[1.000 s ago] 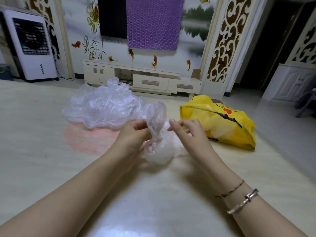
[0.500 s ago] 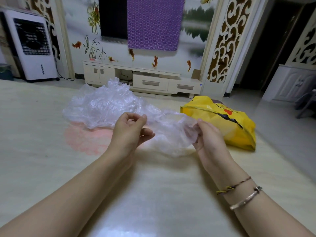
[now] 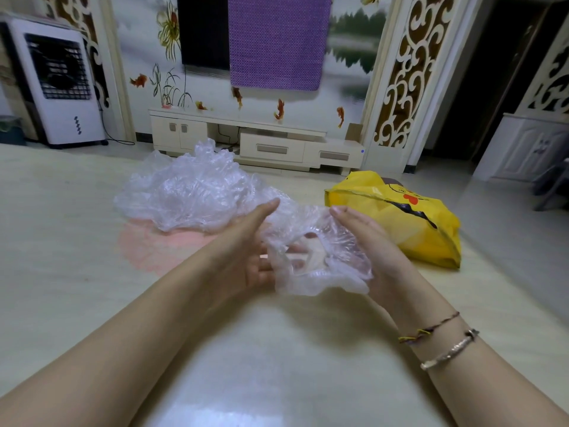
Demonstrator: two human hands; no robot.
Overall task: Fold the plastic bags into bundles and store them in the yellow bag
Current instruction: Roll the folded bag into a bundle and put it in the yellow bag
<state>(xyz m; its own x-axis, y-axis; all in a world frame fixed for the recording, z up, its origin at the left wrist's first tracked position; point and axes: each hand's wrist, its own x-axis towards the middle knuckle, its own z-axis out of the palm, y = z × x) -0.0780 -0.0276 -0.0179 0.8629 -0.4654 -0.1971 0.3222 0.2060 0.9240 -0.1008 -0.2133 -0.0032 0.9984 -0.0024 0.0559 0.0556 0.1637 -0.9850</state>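
A clear plastic bag [image 3: 317,260] is spread between the straight-fingered left hand [image 3: 246,257] and right hand [image 3: 366,238], not yet bundled, while a loose pile [image 3: 191,192] is left unfolded beside the yellow bag [image 3: 397,214].

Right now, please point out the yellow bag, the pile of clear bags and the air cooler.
yellow bag [image 3: 400,223], head view, its front side.
pile of clear bags [image 3: 191,192], head view, its middle.
air cooler [image 3: 58,81], head view, its dark grille.

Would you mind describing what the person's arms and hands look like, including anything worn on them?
Both forearms are bare, with no sleeves in view. The left hand wears nothing visible. Behind the right hand, the wrist carries two bracelets: a thin braided cord bracelet in dark thread with yellow sections, and a slim silver bangle further up the arm. No rings or gloves show.
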